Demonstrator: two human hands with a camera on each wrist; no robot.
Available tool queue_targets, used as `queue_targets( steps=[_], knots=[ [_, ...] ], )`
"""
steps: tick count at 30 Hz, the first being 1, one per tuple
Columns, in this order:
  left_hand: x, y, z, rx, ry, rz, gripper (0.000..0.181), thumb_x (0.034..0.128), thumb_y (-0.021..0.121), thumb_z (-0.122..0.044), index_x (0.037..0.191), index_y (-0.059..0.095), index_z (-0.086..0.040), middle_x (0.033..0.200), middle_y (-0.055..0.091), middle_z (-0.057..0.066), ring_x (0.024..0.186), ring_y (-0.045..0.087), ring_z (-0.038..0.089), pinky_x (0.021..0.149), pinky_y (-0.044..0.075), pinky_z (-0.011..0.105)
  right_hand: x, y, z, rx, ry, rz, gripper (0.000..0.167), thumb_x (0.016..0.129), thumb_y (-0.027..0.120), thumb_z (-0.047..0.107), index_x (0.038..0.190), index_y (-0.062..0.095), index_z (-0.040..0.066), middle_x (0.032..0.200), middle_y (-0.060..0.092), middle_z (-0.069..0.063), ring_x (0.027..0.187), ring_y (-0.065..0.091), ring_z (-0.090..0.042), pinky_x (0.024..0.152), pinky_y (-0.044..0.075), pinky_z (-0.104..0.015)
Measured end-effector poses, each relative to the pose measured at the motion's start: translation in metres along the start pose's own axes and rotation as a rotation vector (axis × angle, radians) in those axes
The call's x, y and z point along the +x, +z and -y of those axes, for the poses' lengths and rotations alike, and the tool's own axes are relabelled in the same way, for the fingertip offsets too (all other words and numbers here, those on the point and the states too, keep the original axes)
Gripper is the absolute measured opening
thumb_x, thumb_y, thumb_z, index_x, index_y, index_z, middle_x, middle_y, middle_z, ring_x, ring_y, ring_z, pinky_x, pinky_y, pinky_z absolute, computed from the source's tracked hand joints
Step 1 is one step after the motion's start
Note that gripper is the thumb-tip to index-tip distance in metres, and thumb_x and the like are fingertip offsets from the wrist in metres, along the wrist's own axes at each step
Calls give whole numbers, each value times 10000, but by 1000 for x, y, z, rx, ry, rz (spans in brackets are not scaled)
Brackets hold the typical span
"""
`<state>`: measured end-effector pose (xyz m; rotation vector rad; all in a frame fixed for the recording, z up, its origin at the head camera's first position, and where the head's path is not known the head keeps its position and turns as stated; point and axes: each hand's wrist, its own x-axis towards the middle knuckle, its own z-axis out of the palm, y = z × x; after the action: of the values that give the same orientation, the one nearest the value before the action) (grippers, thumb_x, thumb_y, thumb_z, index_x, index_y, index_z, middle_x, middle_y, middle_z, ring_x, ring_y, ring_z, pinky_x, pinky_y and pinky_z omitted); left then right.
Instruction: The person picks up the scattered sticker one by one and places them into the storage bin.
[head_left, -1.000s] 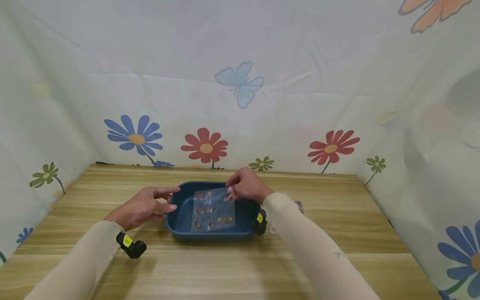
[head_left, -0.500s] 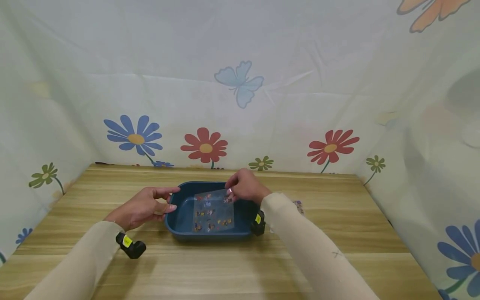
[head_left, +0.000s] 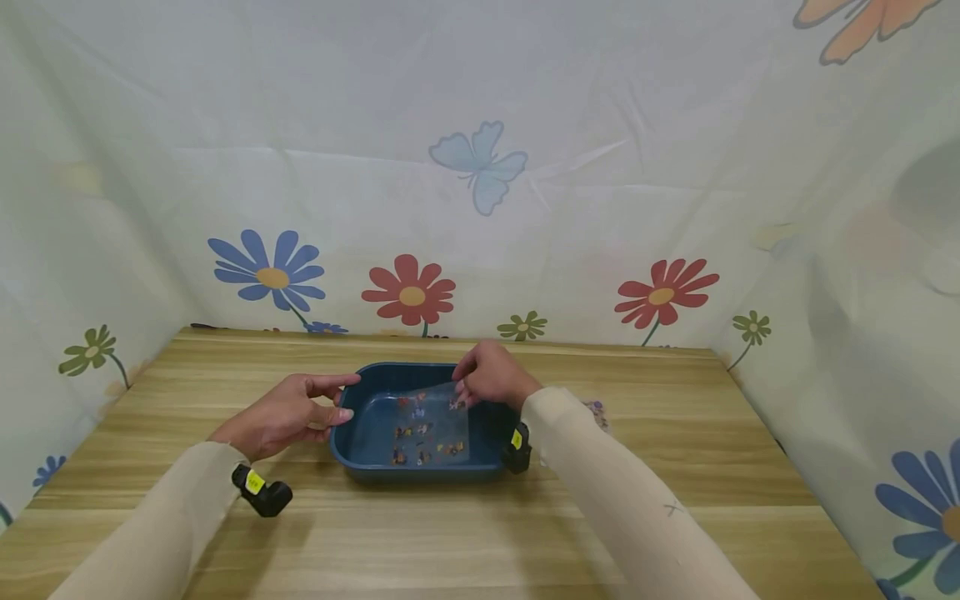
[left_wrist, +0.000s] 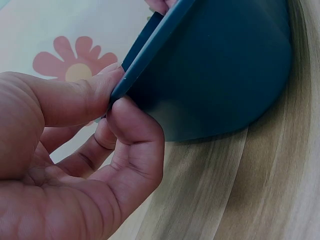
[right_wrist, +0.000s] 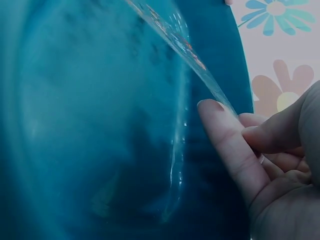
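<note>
A dark blue plastic basin [head_left: 367, 429] stands on the table. My left hand [head_left: 281, 414] pinches its left rim; in the left wrist view the thumb [left_wrist: 85, 97] lies on the inner side and a bent finger beneath the rim. At the basin's far right side, my right hand [head_left: 497, 375] pinches the upper right corner of a clear sheet [head_left: 429, 429] with small coloured pictures. The sheet slants down into the basin. In the right wrist view it shows nearly edge-on, and glints inside the basin look like water, though I cannot tell for sure.
On the wood-grain table [head_left: 420, 542], a printed sheet [head_left: 597, 412] lies right of the basin, partly hidden by my right sleeve. A pale curtain [head_left: 337, 208] with flowers and butterflies hangs behind the table and on both sides.
The clear sheet has shifted within the basin, its left edge moving right and its upper left corner sinking. My right hand has come down slightly with it. My left hand stays on the rim.
</note>
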<state>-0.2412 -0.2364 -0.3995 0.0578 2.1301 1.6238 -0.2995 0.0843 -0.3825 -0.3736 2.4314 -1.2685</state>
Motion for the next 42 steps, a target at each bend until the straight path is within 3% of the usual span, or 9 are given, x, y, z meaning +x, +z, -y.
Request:
queue_targets(
  steps=[33, 42],
  knots=[
    [1, 0, 1, 19, -16, -5, 777, 929, 789, -164, 1605, 409, -119, 1190, 468, 119, 869, 584, 209, 737, 553, 288, -4, 6, 0, -123, 49, 0, 211, 911, 665, -76, 1102, 751, -104, 832, 766, -139, 624, 696, -137, 648, 619, -279],
    [0, 0, 0, 11, -7, 3, 757, 940, 774, -141, 1604, 411, -115, 1165, 459, 114, 765, 543, 207, 671, 510, 283, -3, 8, -2, -198, 23, -8, 241, 872, 638, -103, 1080, 759, -99, 841, 775, -140, 611, 671, -113, 626, 610, -267]
  ],
)
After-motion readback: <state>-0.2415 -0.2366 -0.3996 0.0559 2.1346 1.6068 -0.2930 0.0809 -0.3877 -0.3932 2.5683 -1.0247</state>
